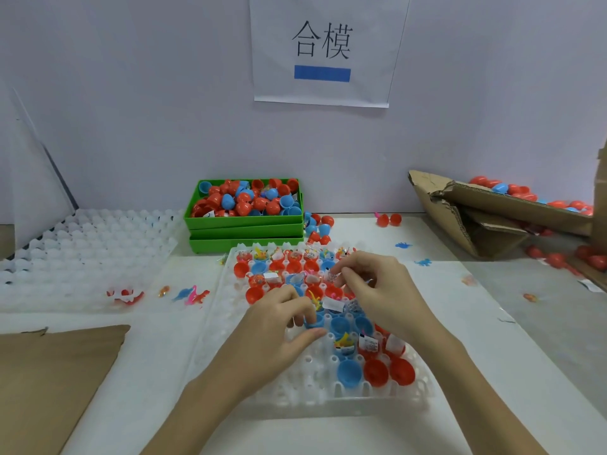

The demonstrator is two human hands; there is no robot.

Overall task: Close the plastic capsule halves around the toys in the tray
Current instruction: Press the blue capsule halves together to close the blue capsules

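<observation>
We find the white tray (297,394) on the table, its cups holding red and blue capsule halves with small toys. The left hand (279,326) pinches a blue half (311,322) mid-tray. The right hand (374,287) pinches a small clear packet (333,276) above the tray.

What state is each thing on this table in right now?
Left hand: pinching a blue capsule half over the white plastic tray.
Right hand: pinching a small clear-wrapped toy.
Green plastic bin: open, heaped with capsule halves.
Torn cardboard box: tipped, spilling capsules.
</observation>
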